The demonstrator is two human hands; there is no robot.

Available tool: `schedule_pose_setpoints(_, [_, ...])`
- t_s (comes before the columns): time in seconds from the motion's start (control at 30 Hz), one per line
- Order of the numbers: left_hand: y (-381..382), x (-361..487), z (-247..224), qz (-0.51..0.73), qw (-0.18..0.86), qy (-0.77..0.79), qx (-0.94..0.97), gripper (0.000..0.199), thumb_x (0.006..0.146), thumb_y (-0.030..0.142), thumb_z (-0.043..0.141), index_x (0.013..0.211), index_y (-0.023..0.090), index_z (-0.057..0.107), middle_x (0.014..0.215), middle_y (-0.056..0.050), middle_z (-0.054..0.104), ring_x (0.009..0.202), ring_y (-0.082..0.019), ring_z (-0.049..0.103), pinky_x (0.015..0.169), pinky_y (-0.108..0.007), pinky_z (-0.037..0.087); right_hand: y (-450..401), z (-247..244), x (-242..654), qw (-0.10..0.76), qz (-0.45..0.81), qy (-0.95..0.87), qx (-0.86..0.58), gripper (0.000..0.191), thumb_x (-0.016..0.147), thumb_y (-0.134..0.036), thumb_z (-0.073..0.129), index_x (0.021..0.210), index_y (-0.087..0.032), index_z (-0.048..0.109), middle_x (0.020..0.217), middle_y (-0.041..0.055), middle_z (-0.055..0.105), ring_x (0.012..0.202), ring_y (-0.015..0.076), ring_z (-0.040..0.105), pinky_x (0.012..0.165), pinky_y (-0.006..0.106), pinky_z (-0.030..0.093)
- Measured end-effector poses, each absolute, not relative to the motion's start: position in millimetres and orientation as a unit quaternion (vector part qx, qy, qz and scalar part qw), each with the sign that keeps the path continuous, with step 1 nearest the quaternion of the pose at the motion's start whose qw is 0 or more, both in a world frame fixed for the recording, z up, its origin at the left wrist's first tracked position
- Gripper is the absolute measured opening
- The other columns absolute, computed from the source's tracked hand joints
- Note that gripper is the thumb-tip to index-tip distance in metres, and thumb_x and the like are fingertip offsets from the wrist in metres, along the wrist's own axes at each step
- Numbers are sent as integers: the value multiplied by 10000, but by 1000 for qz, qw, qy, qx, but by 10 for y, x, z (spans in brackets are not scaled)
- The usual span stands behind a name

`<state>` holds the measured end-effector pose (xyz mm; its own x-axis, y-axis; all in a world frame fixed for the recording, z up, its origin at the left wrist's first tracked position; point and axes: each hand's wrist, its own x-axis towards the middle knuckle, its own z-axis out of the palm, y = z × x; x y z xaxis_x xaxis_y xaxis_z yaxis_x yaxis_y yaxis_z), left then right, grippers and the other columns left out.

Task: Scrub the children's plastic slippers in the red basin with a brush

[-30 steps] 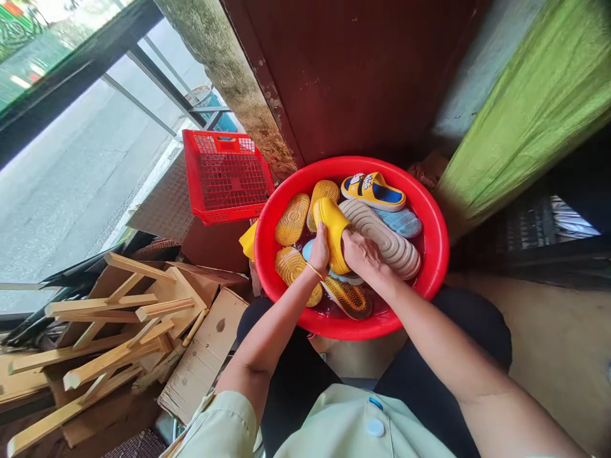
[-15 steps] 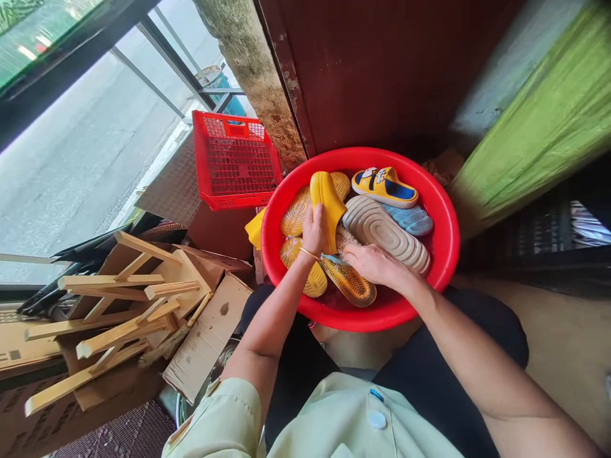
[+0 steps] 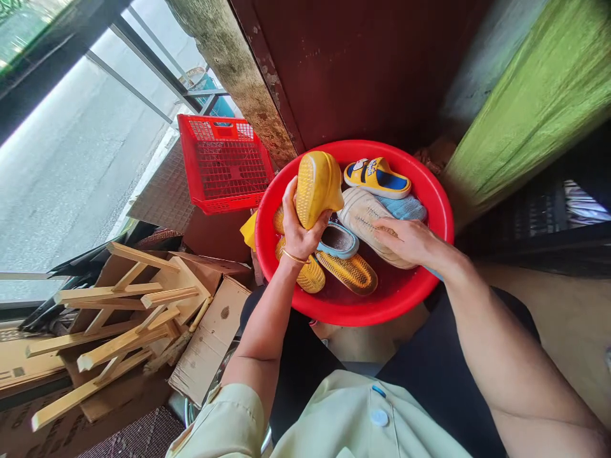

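Your left hand (image 3: 300, 234) grips the yellow clog (image 3: 321, 188), now tipped sole toward nine o'clock, at the red tub's (image 3: 344, 314) ten o'clock; your right hand (image 3: 405, 240), seemingly closed on a brush (image 3: 369, 217), has swung away toward three, so scrubbing looks paused

Yellow slipper (image 3: 279, 220) mostly behind left hand (image 3: 301, 234)

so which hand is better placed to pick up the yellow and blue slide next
Probably the right hand: it is nearer the yellow and blue slide, while the left hand grips a yellow clog. Whether the right holds anything is unclear.
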<state>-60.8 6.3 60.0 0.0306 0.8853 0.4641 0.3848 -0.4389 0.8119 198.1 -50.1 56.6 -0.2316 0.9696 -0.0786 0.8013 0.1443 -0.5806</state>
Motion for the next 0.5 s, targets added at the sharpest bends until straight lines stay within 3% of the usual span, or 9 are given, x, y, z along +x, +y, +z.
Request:
schedule_pose_setpoints(0.2, [56, -671, 603, 551, 249, 456, 653, 825, 819, 641, 757, 1484, 240, 477, 1391, -119, 612, 1301, -315, 593, 1098, -459, 507, -354, 642, 1792, 223, 228, -739, -594, 414, 1032, -440, 441, 1255, -216, 708, 1213, 76, 760, 1107, 281, 691, 905, 332, 506])
schedule_pose_setpoints(0.37, [75, -640, 543, 554, 325, 490, 589, 759, 804, 635, 771, 1423, 257, 545, 1258, -91, 687, 1171, -281, 669, 1009, -423, 569, -263, 606, 1627, 254, 219, -727, -599, 431, 1023, -450, 455, 1284, -205, 694, 1284, 101, 734, 1211, 308, 654, 977, 380, 509])
schedule_pose_setpoints(0.5, [107, -606, 524, 570, 396, 487, 531, 739, 774, 594, 815, 1382, 246, 581, 1169, -70, 720, 1147, -273, 687, 1002, -407, 575, -221, 523, 1477, 294, 245, -704, -598, 480, 1020, -498, 457, 1307, -177, 668, 1234, 128, 746, 1180, 308, 678, 979, 393, 520])
